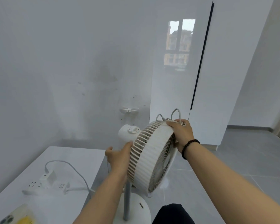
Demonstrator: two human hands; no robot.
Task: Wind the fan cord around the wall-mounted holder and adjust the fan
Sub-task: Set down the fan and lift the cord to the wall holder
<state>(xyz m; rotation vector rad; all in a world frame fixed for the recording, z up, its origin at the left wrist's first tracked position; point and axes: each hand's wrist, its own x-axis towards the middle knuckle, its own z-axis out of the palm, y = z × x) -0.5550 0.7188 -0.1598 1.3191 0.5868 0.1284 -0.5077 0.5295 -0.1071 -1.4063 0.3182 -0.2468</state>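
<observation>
Nearest us: dark trouser knee (171, 214) at bottom edge, fan base (136, 206) and pole (127, 201) just left of it. Far left, we see phone (14, 219), power strip (44, 185) with charger on white table (68, 156). Wall-mounted holder (128, 110) above fan, bare. Our left hand (118, 157) presses straight fingers on fan head (152, 152) rear. Right hand (181, 133), beaded bracelet (188, 147) on wrist, grips rim top, pinning cord (176, 114) loops.

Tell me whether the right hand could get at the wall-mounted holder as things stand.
Probably not at once. The right hand grips the fan head together with loops of cord, so it is occupied. The path itself looks free: nothing stands between the hand and the holder on the wall, up and to its left.
</observation>
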